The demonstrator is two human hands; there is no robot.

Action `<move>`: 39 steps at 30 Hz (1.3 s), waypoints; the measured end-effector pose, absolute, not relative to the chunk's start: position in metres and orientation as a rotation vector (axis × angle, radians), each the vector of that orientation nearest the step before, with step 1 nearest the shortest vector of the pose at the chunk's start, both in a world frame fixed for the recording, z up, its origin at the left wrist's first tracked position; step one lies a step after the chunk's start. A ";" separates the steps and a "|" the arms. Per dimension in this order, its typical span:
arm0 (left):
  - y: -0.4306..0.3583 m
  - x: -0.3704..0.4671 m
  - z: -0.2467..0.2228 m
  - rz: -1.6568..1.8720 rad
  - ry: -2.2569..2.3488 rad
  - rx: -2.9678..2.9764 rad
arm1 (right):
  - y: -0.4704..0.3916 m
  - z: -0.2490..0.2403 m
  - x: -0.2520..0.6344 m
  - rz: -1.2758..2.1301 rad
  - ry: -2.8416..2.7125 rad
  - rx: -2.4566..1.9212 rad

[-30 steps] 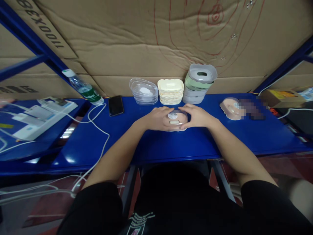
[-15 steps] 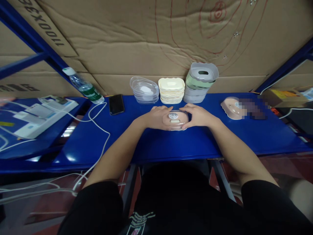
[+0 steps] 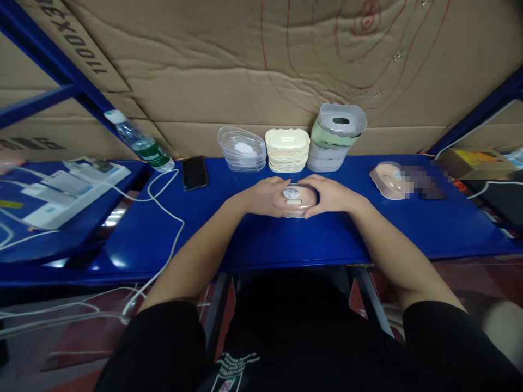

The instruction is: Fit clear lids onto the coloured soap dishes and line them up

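1. The pink dish (image 3: 298, 209) sits on the blue counter (image 3: 286, 245) in front of the person, a round label on its top and what looks like a clear cover over it.
2. The left hand (image 3: 261, 196) wraps the dish's left side; the right hand (image 3: 332, 194) spans its right end, thumb near, fingers far. The grip is two-sided, holding the dish between both hands.
3. The step in hand appears to be steadying or pressing the covered dish; finger pressure cannot be told.
4. Any next move calls for even contact on both sides, keeping the dish level.
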State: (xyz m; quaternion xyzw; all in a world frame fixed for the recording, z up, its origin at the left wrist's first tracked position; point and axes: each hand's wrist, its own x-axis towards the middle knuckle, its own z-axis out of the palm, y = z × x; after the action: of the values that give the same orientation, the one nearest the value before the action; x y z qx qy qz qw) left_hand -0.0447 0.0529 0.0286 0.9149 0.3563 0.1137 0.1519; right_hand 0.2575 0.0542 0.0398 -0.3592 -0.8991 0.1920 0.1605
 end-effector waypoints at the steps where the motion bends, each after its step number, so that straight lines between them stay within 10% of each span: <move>1: 0.053 -0.044 0.029 0.329 1.028 2.623 | 0.055 0.039 0.257 0.553 -2.568 -1.016; 39: 0.048 -0.043 0.042 0.297 1.081 2.513 | 0.061 0.035 0.264 0.669 -2.558 -0.899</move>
State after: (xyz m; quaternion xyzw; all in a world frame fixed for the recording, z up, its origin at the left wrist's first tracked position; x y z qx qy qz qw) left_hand -0.0434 0.0483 0.0417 0.8959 0.3855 0.1060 0.1938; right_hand 0.2638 0.0607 0.0352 -0.3171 -0.9020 0.2358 0.1737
